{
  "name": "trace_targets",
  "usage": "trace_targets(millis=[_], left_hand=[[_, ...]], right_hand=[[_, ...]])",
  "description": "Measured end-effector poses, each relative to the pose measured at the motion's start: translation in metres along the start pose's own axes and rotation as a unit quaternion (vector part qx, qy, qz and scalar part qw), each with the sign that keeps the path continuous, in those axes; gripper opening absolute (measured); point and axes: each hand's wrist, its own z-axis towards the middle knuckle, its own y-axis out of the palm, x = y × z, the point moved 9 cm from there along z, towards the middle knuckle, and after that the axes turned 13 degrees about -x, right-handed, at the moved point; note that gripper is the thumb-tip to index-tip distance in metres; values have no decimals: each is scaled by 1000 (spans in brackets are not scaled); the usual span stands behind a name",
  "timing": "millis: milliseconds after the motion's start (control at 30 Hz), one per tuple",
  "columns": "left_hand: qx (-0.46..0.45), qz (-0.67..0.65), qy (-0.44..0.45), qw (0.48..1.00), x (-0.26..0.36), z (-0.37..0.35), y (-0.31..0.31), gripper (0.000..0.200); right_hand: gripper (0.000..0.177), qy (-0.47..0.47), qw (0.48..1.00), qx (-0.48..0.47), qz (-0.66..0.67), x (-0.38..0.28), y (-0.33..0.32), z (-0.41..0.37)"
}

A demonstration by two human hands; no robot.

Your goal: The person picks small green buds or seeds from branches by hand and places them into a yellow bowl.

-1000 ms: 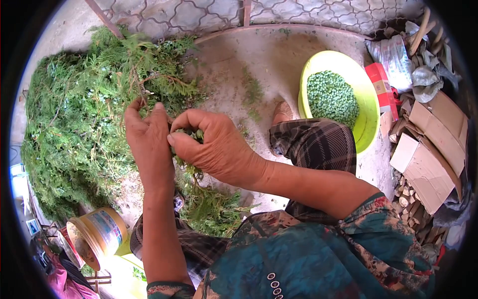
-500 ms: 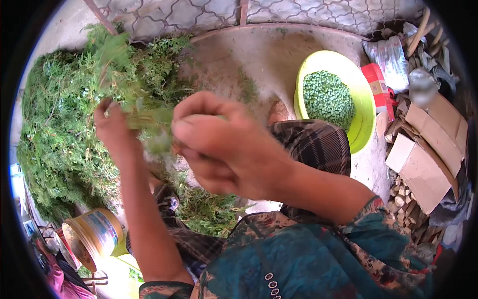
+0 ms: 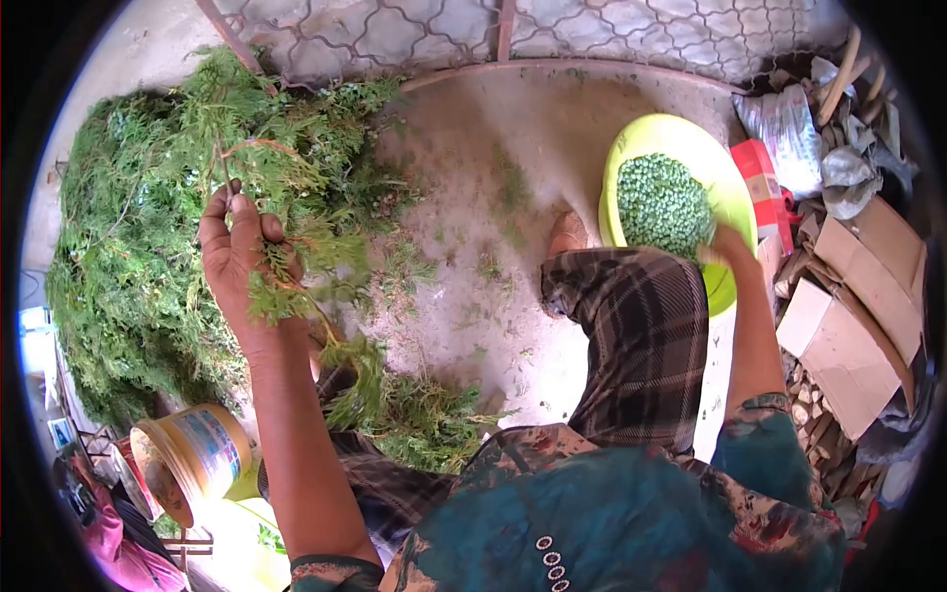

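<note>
My left hand (image 3: 242,252) is closed around the thin woody stem of a leafy evergreen sprig (image 3: 345,385). Its feathery fronds spread above the fingers and droop over the wrist. Beside and behind it lies a large heap of cut evergreen branches (image 3: 138,247). Off to the right, my right hand (image 3: 728,249) is at the near right edge of a yellow-green basin (image 3: 732,192), smeared by motion, so its fingers cannot be made out. Inside the basin is a mound of small green cones (image 3: 663,205).
A metal lattice (image 3: 414,39) borders the back. Right of the basin are a red box (image 3: 758,173), flattened cardboard (image 3: 838,331) and chopped wood (image 3: 811,405). A tipped yellow bucket (image 3: 197,459) lies lower left. Green clippings (image 3: 419,419) litter the floor near my legs.
My right hand has swung from beside the sprig across to the basin on the right. My left hand keeps hold of the sprig, nearly in the same place.
</note>
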Motion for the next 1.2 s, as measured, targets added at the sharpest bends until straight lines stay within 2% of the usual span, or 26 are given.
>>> trace_targets(millis=[33, 67, 100, 133, 167, 200, 233, 267, 300, 367, 467, 500, 567, 633, 667, 700, 767, 867, 900, 967, 1000, 1067, 1100, 1167, 1200], left_hand=[[5, 0, 3, 1000, 2, -1, 1, 24], [4, 10, 12, 1000, 4, -4, 3, 23], [-2, 22, 20, 1000, 6, -6, 5, 23], [20, 57, 48, 997, 6, -3, 2, 23], [14, 57, 51, 997, 2, -1, 1, 23], [13, 122, 69, 990, 4, -1, 2, 25], [15, 184, 88, 979, 9, -2, 3, 27], [23, 232, 78, 969, 16, -6, 10, 31], [27, 227, 77, 970, 20, -8, 11, 31], [31, 353, 50, 934, 26, -8, 12, 31], [17, 346, 43, 937, 19, -3, 2, 35], [4, 349, 24, 937, 15, -3, 1, 36], [1, 352, -15, 936, 11, -3, -3, 38], [-20, 416, 14, 909, 9, -1, 0, 39], [-22, 430, 59, 901, 15, -3, 3, 39], [-17, 427, 55, 902, 14, -3, 2, 39], [-35, 427, 3, 904, 6, 0, 0, 37], [-26, 429, -4, 903, 16, -1, 1, 35], [-26, 429, -4, 903, 13, 0, -2, 35], [7, 471, 100, 876, 28, -1, -1, 32], [6, 471, 101, 876, 29, -1, 1, 32], [28, 429, 22, 903, 25, 0, -5, 29], [25, 429, 23, 903, 23, 1, -4, 29], [57, 450, 100, 886, 33, 0, -4, 27], [56, 451, 101, 885, 34, 0, -3, 27]], right_hand=[[50, 35, 959, -242, 142, -64, -64, -70], [37, 31, 973, -41, 224, -63, -84, -67], [33, -15, 967, 56, 250, -81, -116, -68], [30, -25, 902, 5, 432, -118, -160, -87], [24, -78, 849, 10, 523, -162, -208, -108], [18, -165, 780, 43, 603, -205, -250, -129], [12, -281, 711, 17, 644, -252, -286, -155], [12, -367, 682, 26, 632, -292, -319, -187], [20, -514, 706, 168, 458, -327, -357, -228], [35, -606, 682, 182, 367, -384, -379, -270], [41, -637, 677, 204, 307, -433, -383, -288], [41, -642, 674, 201, 304, -444, -378, -288], [47, -603, 717, 190, 292, -463, -358, -272], [42, -611, 716, 176, 290, -473, -348, -268], [37, -613, 716, 168, 290, -476, -344, -266], [37, -616, 715, 164, 285, -479, -341, -263], [21, -632, 674, 240, 298, -474, -349, -267], [11, -652, 666, 223, 284, -469, -349, -267], [11, -653, 666, 222, 284, -470, -347, -267], [10, -639, 638, 242, 353, -463, -348, -264], [10, -638, 639, 243, 354, -465, -348, -263], [9, -621, 630, 270, 381, -459, -350, -259], [9, -619, 631, 271, 381, -457, -352, -258], [12, -613, 632, 241, 407, -454, -356, -255], [12, -612, 632, 241, 409, -452, -358, -257]])
